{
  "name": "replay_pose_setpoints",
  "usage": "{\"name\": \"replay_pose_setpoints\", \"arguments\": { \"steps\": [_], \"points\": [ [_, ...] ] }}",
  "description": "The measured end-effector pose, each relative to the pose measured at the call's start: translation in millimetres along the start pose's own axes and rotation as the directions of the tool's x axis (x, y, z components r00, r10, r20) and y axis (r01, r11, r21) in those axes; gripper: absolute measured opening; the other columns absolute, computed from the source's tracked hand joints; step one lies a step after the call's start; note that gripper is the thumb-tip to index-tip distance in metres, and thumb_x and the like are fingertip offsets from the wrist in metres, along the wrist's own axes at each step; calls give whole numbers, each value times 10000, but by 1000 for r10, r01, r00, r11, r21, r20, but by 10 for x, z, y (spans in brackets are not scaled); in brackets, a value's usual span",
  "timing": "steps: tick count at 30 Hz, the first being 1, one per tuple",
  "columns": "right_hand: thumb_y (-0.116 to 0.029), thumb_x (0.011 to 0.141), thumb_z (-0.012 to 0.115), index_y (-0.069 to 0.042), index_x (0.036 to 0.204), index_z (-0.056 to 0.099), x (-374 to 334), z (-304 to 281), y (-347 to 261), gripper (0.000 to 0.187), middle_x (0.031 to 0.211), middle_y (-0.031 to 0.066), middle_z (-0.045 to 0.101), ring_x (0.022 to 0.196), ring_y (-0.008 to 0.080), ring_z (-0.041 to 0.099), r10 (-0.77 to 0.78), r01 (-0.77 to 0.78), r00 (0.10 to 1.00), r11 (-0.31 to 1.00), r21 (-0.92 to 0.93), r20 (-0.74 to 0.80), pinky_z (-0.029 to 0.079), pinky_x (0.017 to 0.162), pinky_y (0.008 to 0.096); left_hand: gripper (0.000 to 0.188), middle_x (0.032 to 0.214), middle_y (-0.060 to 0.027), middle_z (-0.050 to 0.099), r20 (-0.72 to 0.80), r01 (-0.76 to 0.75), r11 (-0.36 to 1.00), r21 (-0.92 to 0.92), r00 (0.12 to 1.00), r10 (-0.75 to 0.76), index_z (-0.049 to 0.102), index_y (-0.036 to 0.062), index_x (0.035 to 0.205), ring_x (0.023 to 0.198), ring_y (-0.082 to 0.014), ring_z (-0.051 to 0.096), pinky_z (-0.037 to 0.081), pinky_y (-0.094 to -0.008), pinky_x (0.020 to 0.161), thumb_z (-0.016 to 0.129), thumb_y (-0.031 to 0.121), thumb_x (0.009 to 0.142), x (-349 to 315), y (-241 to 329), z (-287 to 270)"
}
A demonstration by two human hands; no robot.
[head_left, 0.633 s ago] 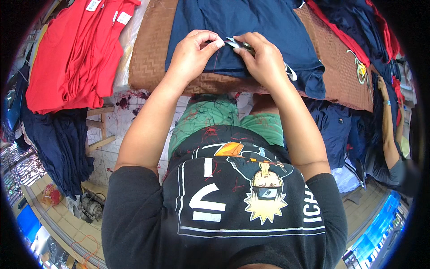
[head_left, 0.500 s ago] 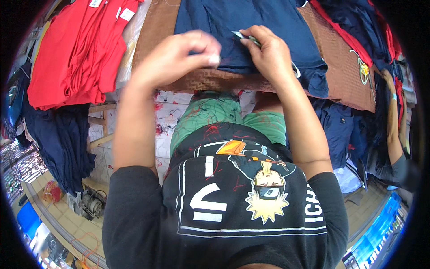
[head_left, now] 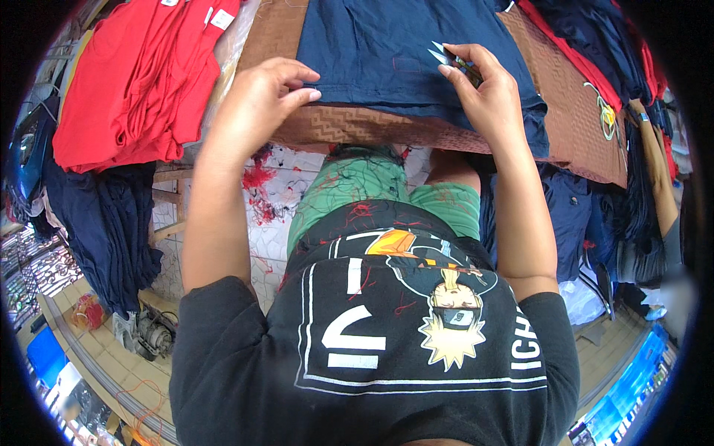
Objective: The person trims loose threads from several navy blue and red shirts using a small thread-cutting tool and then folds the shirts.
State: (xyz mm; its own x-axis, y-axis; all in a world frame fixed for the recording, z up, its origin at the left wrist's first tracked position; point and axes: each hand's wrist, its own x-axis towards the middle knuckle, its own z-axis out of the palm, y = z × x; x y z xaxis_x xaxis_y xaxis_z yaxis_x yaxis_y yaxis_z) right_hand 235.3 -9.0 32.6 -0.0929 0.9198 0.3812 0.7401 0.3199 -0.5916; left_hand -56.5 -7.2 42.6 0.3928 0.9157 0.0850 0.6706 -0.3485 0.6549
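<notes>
Fingers of the right hand [head_left: 489, 91] pinch small silver-bladed snips [head_left: 442, 59] over the right part of the navy-blue fabric garment [head_left: 364, 56]; the left hand's [head_left: 260, 100] fingers stand parted at its near left corner.

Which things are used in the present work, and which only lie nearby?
Seemingly in use:
thread snips, in the right hand
navy garment
brown cloth beneath it

Seemingly lying about:
red garments at left
yellowish cord at right
red thread scraps
</notes>
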Motion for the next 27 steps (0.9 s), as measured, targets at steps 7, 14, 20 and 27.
{"name": "replay_pose_setpoints", "arguments": {
  "steps": [7, 14, 20, 27],
  "points": [
    [-170, 791, 671, -56, 1008, 628, -51, 24, -2, 249, 933, 130, 638, 836, 293, 632, 45, -45, 998, 999, -7, 53, 491, 734, 350, 187, 942, -121, 673, -235, 2, 1000, -16, 972, -5, 686, 6, 882, 839, -220, 657, 515, -293, 736, 719, 134, 749, -125, -301, 400],
    [-164, 792, 681, -56, 1006, 626, -57, -106, 115, 246, 933, 128, 650, 847, 259, 639, 73, -73, 997, 997, 17, -2, 490, 747, 327, 263, 769, -112, 676, 438, 359, 905, 230, 792, -426, 687, -7, 878, 715, -193, 643, 495, -301, 683, 694, 245, 804, -229, 316, -590],
    [-259, 727, 761, -57, 956, 626, -38, -92, -142, 334, 832, 98, 630, 748, 215, 610, 106, -99, 991, 991, 86, -82, 490, 695, 312, 220, 923, -132, 680, -134, -289, 895, 340, 927, 350, 671, 4, 940, 871, -267, 657, 502, -330, 799, 661, 186, 817, -58, -33, 176],
    [-316, 683, 777, -82, 1032, 645, -162, -63, 32, 440, 1043, 79, 633, 905, 269, 632, -104, 109, 994, 986, -130, 40, 512, 762, 344, 122, 890, -52, 689, -377, -102, 994, -42, 923, 79, 681, 52, 913, 803, -198, 653, 503, -291, 733, 624, 137, 847, 93, -211, 307]
  ]
}}
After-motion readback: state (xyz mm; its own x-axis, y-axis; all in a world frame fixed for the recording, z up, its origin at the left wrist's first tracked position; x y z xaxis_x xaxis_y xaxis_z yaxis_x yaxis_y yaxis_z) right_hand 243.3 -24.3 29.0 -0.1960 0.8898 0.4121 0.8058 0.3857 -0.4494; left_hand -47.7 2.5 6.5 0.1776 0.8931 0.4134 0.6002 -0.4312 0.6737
